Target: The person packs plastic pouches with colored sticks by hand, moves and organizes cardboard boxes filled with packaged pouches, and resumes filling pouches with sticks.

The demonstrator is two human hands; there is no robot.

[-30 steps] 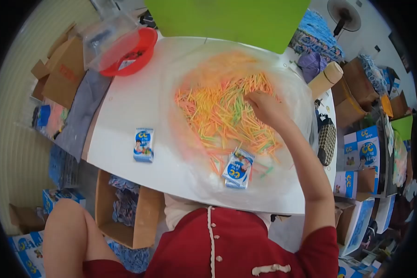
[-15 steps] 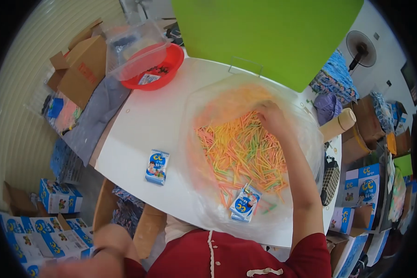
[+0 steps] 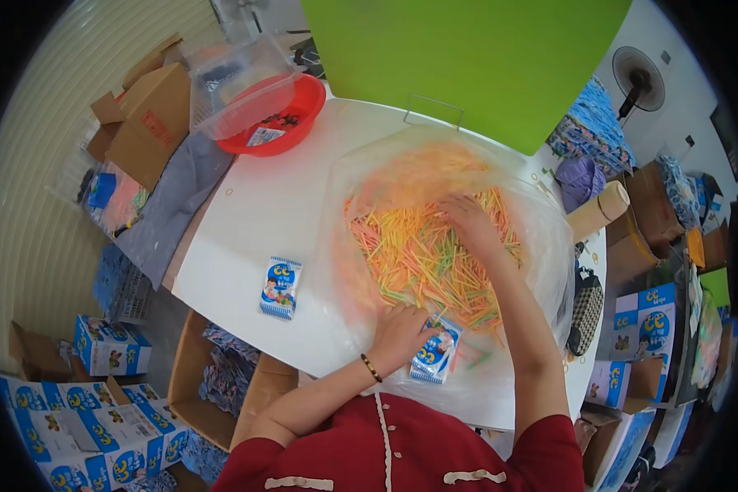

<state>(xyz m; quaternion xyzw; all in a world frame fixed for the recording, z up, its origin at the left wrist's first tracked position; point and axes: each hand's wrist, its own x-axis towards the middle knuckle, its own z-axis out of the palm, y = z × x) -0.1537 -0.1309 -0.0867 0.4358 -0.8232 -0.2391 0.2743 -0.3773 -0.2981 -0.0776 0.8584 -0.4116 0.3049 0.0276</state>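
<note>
In the head view, your right hand (image 3: 467, 217) reaches onto the sticks (image 3: 418, 254) heaped in the clear bag (image 3: 547, 246) on the tabletop (image 3: 238, 234), its fingers bent downward, though I cannot tell whether they pinch any. Your left hand (image 3: 398, 334) sits at the heap's near edge, fingers curled over and thumb at the side of a packet (image 3: 437, 357) lying on the bag; whether it grips anything is hidden from you. A second packet (image 3: 280, 287) lies left of the bag, well apart from both hands.
</note>
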